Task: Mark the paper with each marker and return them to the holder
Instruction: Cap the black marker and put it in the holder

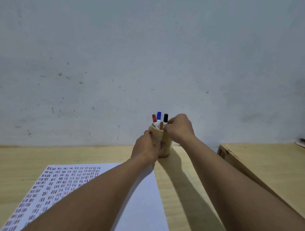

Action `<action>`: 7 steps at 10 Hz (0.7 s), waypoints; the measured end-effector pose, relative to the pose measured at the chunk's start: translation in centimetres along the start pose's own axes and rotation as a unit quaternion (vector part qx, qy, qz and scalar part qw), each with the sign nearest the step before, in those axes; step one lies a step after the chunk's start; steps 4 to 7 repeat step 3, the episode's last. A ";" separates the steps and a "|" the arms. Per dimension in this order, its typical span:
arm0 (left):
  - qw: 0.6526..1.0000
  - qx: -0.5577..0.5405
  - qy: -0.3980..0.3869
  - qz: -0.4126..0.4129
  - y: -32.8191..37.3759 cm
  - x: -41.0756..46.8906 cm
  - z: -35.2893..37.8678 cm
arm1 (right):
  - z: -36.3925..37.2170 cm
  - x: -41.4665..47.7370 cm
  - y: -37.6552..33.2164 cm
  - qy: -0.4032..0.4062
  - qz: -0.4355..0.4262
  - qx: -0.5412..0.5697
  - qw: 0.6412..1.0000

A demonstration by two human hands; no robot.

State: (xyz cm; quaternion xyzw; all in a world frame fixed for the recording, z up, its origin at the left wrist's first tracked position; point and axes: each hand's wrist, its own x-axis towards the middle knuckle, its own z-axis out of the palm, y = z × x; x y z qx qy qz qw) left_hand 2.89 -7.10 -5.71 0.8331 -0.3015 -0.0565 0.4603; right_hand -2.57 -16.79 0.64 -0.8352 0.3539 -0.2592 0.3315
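A round wooden holder (157, 134) stands on the table near the wall. Three capped markers stick up out of it: a red one (154, 118), a blue one (159, 115) and a black one (165, 118). My left hand (145, 148) wraps around the holder's left side. My right hand (178, 129) is at the holder's right rim, its fingertips pinched on the black marker just below the cap. A white sheet of paper (142, 201) lies in front of the holder, its left part covered with rows of short red, blue and black strokes; my left forearm crosses it.
The pale wooden table (9, 168) runs to a grey-white wall (152, 52). A second wooden surface (271, 165) adjoins on the right, slightly higher, with a dark edge at the far right corner.
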 end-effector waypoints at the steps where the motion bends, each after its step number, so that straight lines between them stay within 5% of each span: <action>1: 1.000 0.000 -0.017 -0.014 0.6 -0.5 -0.2 | -1.0 -1.1 -0.5 0.019 -0.001 0.014 1.000; 7: 0.997 -0.036 -0.037 -0.049 2.8 -3.7 -2.4 | -2.4 -4.1 -1.2 0.013 -0.040 0.067 0.997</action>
